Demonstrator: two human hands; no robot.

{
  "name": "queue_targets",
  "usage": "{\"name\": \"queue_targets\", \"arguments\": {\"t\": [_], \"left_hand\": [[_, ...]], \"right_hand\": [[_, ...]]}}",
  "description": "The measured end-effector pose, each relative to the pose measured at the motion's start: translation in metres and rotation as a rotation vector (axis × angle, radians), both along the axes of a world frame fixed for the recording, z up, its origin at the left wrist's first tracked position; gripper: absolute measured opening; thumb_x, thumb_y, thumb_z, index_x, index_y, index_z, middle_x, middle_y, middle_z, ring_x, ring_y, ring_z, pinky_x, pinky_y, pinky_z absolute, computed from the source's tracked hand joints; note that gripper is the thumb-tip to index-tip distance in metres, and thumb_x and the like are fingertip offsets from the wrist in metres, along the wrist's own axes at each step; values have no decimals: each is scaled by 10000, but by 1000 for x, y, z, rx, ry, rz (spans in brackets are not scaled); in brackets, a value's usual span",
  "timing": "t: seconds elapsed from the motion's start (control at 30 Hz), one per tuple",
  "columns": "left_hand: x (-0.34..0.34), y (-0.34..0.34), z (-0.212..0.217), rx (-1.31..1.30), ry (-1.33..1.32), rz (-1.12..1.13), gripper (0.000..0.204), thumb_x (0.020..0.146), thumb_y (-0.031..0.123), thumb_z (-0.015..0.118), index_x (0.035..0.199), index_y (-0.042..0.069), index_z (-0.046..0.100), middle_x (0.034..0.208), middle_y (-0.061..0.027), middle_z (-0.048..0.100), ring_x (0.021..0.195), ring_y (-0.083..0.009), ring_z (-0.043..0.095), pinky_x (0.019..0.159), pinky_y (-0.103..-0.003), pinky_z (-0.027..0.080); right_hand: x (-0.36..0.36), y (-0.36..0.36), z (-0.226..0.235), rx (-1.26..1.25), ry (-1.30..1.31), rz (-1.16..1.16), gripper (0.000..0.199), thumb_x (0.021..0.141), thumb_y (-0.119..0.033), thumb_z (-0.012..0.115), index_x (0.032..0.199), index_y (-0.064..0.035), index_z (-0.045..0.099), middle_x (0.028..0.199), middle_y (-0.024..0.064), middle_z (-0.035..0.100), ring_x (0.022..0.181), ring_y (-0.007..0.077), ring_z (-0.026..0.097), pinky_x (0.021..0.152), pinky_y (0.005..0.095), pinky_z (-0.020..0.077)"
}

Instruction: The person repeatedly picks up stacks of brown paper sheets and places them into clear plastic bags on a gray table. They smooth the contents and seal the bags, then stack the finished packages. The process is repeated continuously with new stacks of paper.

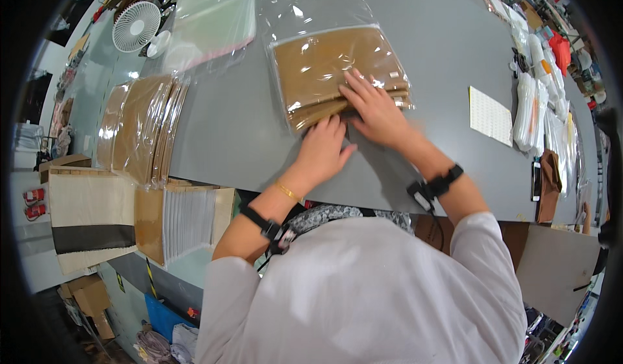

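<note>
Grey counter: both hands flat (grips holding nothing), left hand and right hand on brown pack; best press evenly

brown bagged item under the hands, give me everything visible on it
The brown folded piece lies flat on the grey table, inside a clear plastic bag whose glossy, empty top part extends away from the person. It looks like tan fabric, folded into layers that show along its near edge. The left hand presses that near edge; the right hand lies flat on its lower right corner.
</note>
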State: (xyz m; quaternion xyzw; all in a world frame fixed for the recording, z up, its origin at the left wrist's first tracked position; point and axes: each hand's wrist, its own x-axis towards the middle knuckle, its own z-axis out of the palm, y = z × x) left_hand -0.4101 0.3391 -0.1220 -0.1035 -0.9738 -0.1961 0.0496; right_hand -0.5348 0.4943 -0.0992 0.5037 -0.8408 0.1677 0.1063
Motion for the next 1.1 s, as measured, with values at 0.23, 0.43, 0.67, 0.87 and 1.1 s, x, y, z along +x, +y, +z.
{"name": "queue_targets", "arguments": {"t": [0.23, 0.43, 0.67, 0.87, 1.1], "left_hand": [[46, 19, 1, -6, 111, -131, 670, 868, 383, 753, 1319, -81, 580, 1458, -278, 509, 1399, -409, 444, 1117, -456, 427], [38, 21, 9, -103, 8, -231, 686, 889, 428, 710, 1334, -80, 587, 1428, -315, 526, 1352, -436, 488, 1027, -436, 494], [32, 12, 5, -554, 152, -351, 673, 1004, 509, 515, 1315, -78, 621, 1355, -341, 591, 1300, -445, 537, 967, -395, 515], [29, 4, 0, -463, 236, -369, 623, 983, 459, 585, 1273, -89, 645, 1330, -347, 604, 1282, -457, 566, 923, -356, 542], [33, 14, -9, -435, 234, -324, 611, 992, 442, 578, 1280, -93, 638, 1330, -357, 601, 1280, -476, 561, 908, -354, 536]], "right_hand": [[3, -5, -41, 30, 83, -237, 621, 904, -131, 648, 1501, -241, 516, 1595, 111, 436, 1504, 364, 354, 1238, 594, 213], [-122, -117, -72, 3, 228, -427, 647, 940, -80, 545, 1539, -313, 464, 1608, 72, 433, 1509, 363, 354, 1235, 595, 199], [-184, -175, -44, -52, 251, -372, 630, 955, -118, 574, 1558, -225, 427, 1608, 114, 410, 1518, 347, 324, 1230, 561, 245], [-130, -115, -56, -18, -66, -167, 551, 927, -163, 630, 1467, -113, 531, 1509, 137, 484, 1443, 301, 420, 1174, 404, 392], [-152, -147, -77, 90, 61, -277, 550, 1008, -429, 557, 1484, -157, 513, 1496, 128, 515, 1393, 335, 457, 1182, 551, 300]]}}
